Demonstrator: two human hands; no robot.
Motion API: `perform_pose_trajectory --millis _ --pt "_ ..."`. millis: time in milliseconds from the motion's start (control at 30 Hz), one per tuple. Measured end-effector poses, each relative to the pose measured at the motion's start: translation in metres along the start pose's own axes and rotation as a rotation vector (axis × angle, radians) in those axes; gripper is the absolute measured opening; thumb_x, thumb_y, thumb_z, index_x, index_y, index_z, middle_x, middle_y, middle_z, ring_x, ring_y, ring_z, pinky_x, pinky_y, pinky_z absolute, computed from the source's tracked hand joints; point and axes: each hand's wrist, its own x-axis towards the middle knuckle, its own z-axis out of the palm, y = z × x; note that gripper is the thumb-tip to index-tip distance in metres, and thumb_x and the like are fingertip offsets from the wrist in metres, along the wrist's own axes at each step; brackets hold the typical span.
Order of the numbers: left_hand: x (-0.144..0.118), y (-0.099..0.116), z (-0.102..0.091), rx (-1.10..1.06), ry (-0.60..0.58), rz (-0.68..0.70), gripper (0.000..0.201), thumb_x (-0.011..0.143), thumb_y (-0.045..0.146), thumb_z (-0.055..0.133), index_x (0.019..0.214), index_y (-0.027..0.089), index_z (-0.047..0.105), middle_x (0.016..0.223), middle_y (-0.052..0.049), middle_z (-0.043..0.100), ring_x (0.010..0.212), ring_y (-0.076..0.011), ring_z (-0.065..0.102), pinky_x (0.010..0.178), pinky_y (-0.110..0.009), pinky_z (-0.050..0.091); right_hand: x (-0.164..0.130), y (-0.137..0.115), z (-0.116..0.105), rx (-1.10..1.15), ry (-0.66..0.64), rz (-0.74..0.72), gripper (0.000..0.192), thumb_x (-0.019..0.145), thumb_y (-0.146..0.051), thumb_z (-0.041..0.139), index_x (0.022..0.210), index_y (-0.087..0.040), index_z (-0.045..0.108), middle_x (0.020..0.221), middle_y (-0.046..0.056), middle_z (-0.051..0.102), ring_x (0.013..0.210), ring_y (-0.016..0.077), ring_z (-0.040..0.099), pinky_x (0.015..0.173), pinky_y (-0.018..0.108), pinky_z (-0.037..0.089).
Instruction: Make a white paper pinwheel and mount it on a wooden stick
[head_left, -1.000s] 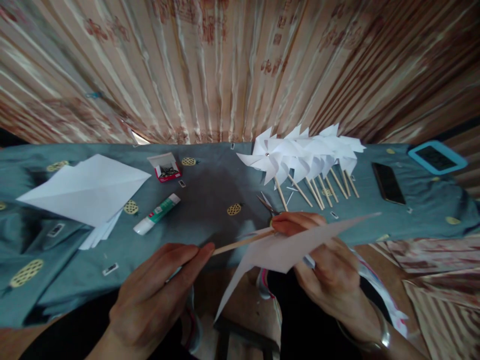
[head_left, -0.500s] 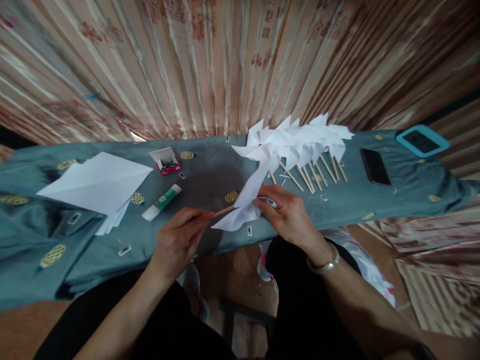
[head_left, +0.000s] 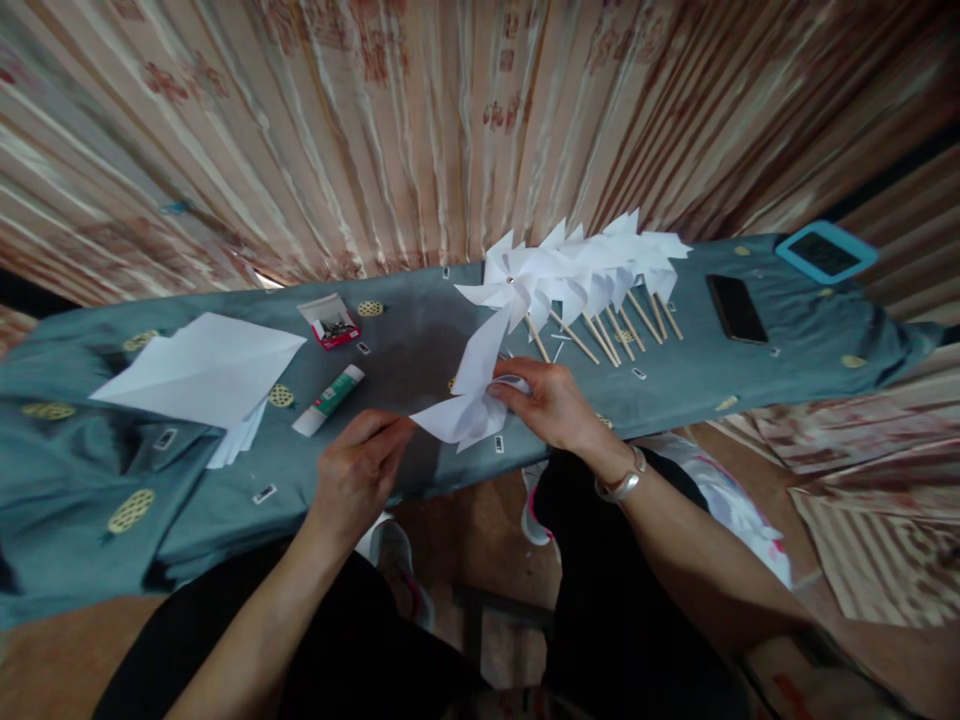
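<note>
A white paper pinwheel (head_left: 472,390) is held between my two hands above the front part of the table. My right hand (head_left: 544,400) pinches its folded paper near the middle, with a curled blade showing beside the thumb. My left hand (head_left: 364,465) is closed at the pinwheel's left side, where a blade reaches its fingertips. A wooden stick showed in those fingers a moment ago; the paper now covers that stretch. Just behind lies a row of white pinwheels (head_left: 585,275) on wooden sticks, overlapping one another.
Left of my hands lie a glue stick (head_left: 328,400), an open red box of small metal pieces (head_left: 330,325) and white paper sheets (head_left: 206,370). At the right are a dark phone (head_left: 736,308) and a blue-framed device (head_left: 826,252). A curtain (head_left: 420,130) hangs behind the cloth-covered table.
The held pinwheel has turned, so its left blade rises to my left fingers and hides the stick. My right hand has shifted slightly left and up. The view has moved a little.
</note>
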Motion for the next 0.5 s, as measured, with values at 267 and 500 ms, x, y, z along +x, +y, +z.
perform_pose_trajectory --millis 267,500 --pt "-0.001 -0.003 0.001 -0.043 -0.014 -0.048 0.022 0.093 0.023 0.052 0.093 0.019 0.073 0.087 -0.003 0.070 0.078 -0.0137 0.068 0.073 -0.023 0.055 0.005 -0.003 0.000 0.011 -0.015 0.008 0.009 0.085 -0.020 0.067 0.090 -0.018 0.074 0.092 0.005 0.077 0.083 0.0208 0.071 0.078 0.032 0.052" --pt "0.009 -0.009 0.004 -0.225 0.011 -0.274 0.025 0.090 0.032 0.055 0.085 0.019 0.075 0.086 -0.004 0.071 0.079 -0.0152 0.067 0.075 -0.025 0.055 0.016 0.001 -0.008 0.052 0.141 -0.080 0.041 0.080 -0.034 0.075 0.118 -0.021 0.066 0.124 0.009 0.069 0.117 0.0250 0.063 0.101 0.041 0.049"
